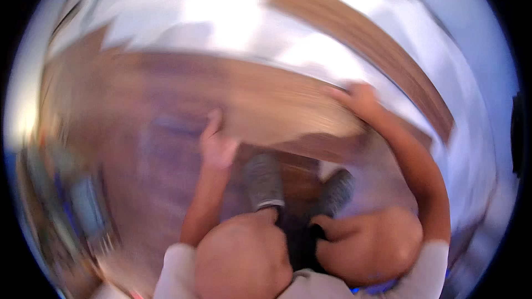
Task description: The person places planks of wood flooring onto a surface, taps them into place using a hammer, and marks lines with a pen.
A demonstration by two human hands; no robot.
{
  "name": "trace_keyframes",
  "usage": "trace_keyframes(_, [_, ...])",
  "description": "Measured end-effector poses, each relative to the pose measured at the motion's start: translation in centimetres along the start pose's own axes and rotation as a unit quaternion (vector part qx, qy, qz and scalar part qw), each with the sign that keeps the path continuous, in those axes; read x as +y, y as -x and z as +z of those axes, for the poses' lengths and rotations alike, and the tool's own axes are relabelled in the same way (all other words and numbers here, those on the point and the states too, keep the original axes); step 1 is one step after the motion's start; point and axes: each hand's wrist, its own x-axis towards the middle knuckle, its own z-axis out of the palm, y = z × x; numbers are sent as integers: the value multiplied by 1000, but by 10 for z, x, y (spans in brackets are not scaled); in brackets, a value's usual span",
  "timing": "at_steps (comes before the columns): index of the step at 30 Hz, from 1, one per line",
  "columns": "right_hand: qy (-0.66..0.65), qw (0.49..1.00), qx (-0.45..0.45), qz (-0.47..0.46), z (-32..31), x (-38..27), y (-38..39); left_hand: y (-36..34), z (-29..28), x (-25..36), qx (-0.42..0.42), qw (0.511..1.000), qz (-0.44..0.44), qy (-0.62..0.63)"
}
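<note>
One plank [277,102] between left grip [219,145] and right grip [363,102]

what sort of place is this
Likely a room with a part-laid wood floor: a white sheet borders it, and a separate plank lies on that sheet.

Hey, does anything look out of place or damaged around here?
One oddity: a long brown wood-grain plank lies loose on the white sheeting, apart from the brown plank floor. Blur hides any fine damage.
</note>
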Motion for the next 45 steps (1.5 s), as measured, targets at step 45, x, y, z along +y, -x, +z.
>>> trace_keyframes(45, [189,981,48,3,22,67,27,-41,-205,135,251,909,177,-283])
